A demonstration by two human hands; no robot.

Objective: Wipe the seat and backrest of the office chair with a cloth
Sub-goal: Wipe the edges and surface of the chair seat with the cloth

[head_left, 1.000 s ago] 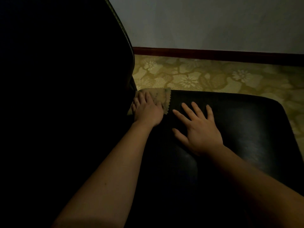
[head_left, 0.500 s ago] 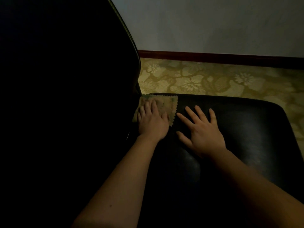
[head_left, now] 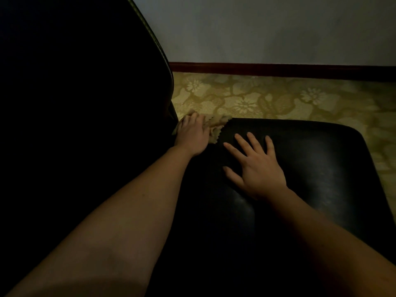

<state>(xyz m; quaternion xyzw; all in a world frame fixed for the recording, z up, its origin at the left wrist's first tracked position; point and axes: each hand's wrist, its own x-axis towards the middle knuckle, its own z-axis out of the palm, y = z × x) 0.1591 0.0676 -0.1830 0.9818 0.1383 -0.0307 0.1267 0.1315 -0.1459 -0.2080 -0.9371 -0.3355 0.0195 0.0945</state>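
Observation:
The black leather seat (head_left: 310,163) of the office chair fills the lower right, and its dark backrest (head_left: 85,103) rises at the left. A small yellowish cloth (head_left: 216,125) with a zigzag edge lies bunched at the seat's far corner, where seat meets backrest. My left hand (head_left: 192,133) presses flat on the cloth and covers most of it. My right hand (head_left: 255,166) rests flat on the seat with fingers spread, holding nothing, just right of the cloth.
A yellow floral carpet (head_left: 278,99) lies beyond the seat. A dark red skirting board (head_left: 278,69) runs along the pale wall (head_left: 267,28) behind. The room is dim.
My left hand has pushed the cloth farther back toward the seat's far corner, and the cloth is now more bunched. My right hand stays planted on the seat.

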